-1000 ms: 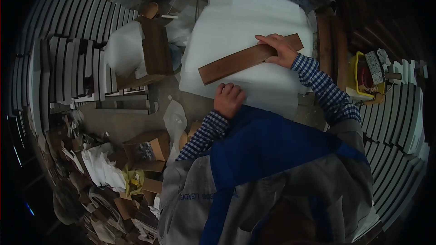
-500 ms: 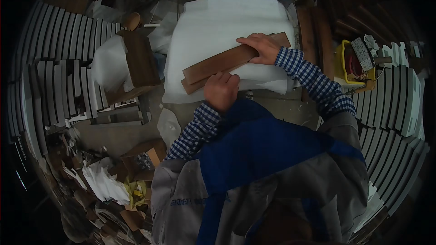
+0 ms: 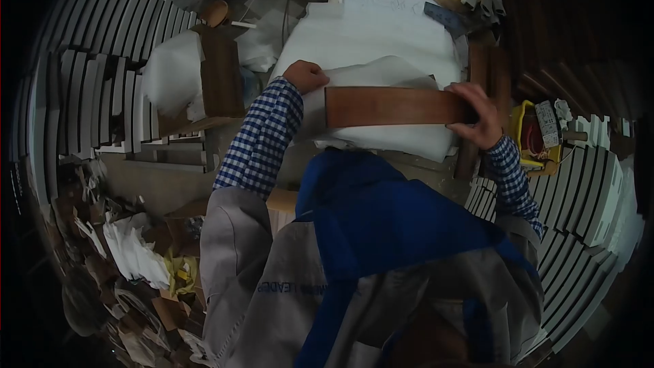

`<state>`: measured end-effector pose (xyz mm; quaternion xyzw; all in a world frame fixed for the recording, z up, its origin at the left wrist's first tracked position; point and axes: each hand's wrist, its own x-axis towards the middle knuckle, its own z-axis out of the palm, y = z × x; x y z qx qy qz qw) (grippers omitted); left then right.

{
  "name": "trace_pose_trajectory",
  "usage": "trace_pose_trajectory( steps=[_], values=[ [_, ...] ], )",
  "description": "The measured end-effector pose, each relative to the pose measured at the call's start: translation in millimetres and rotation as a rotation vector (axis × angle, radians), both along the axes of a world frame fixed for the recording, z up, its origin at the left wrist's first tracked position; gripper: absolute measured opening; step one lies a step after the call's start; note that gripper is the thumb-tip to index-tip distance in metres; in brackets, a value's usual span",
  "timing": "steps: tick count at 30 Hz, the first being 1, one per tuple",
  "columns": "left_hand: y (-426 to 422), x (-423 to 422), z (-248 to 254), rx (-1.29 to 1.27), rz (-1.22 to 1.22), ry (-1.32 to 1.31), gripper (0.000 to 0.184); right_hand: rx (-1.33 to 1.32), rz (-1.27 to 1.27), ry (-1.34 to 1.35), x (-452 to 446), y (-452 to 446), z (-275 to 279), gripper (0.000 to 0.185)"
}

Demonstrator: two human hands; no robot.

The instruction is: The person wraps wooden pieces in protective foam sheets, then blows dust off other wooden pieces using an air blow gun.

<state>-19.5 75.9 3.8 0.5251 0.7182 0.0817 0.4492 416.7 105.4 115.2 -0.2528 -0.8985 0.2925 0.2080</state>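
A right hand (image 3: 481, 117) grips the end of a flat, rectangular brown board (image 3: 388, 107) at the frame's upper center, while the left hand (image 3: 304, 76) pinches a thin, translucent white sheet (image 3: 392, 71).

Workshop (stacked panels (image 3: 87, 99), cardboard scraps (image 3: 170, 312))

Right hand (image 3: 482, 114) grips right end of brown board (image 3: 388, 107), thumb at near edge. Left hand (image 3: 306, 77), fingers curled, pinches white sheet (image 3: 392, 71) beside board's left end. Board lies across sheet. Marked paper (image 3: 381, 3) beyond; cardboard box (image 3: 221, 75) left, yellow basket (image 3: 520, 123) right.
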Motion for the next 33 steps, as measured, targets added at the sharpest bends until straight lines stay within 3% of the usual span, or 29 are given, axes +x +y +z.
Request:
trace_pose_trajectory(
  steps=[6, 8, 9, 11, 13, 15, 16, 18, 19, 21, 24, 26, 29, 31, 33],
  values=[
    [19, -7, -2, -0.175, -0.079, -0.112, 0.026, 0.005, 0.212, -0.143, -108, 23, -75, 0.075],
    [10, -7, 6, 0.073, -0.14, 0.132, 0.027, -0.058, 0.249, -0.148, -135, 47, -88, 0.074],
    [0, -2, 16, 0.065, -0.134, 0.14, 0.027, -0.036, 0.268, -0.123, -143, 56, -97, 0.069],
    [-38, 20, 40, 0.664, -0.051, 0.49, 0.038, -0.063, 0.299, -0.142, -149, 66, -114, 0.064],
    [-78, 42, 31, 0.913, -0.143, 0.437, 0.054, -0.082, 0.338, -0.164, -150, 73, -119, 0.06],
    [-112, 68, 20, 0.942, -0.347, 0.469, 0.074, -0.124, 0.317, -0.189, -149, 74, -119, 0.052],
    [-116, 79, 16, 0.934, -0.325, 0.491, 0.074, -0.146, 0.343, -0.19, -149, 75, -120, 0.052],
    [-124, 96, 8, 0.714, -0.34, 0.455, 0.099, -0.114, 0.385, -0.218, -146, 77, -118, 0.051],
    [-123, 93, 9, 0.706, -0.326, 0.463, 0.099, -0.081, 0.394, -0.254, -143, 77, -116, 0.051],
    [-110, 86, 9, 0.592, -0.228, 0.486, 0.121, -0.118, 0.406, -0.307, -139, 74, -111, 0.05],
    [-104, 75, 17, 0.426, -0.284, 0.528, 0.133, -0.051, 0.437, -0.34, -128, 67, -92, 0.06],
    [-93, 69, 20, 0.344, -0.369, 0.526, 0.133, 0.191, 0.395, -0.378, -129, 50, -77, 0.081],
    [-82, 58, 38, 0.278, -0.484, 0.486, 0.125, 0.292, 0.328, -0.496, -125, 32, -69, 0.091],
    [-69, 43, 42, 0.312, -0.512, 0.451, 0.118, 0.18, 0.313, -0.415, -117, 49, -80, 0.085],
    [-49, 23, 39, 0.198, -0.268, 0.1, 0.096, -0.063, 0.238, -0.334, -121, 70, -76, 0.063]
  ],
)
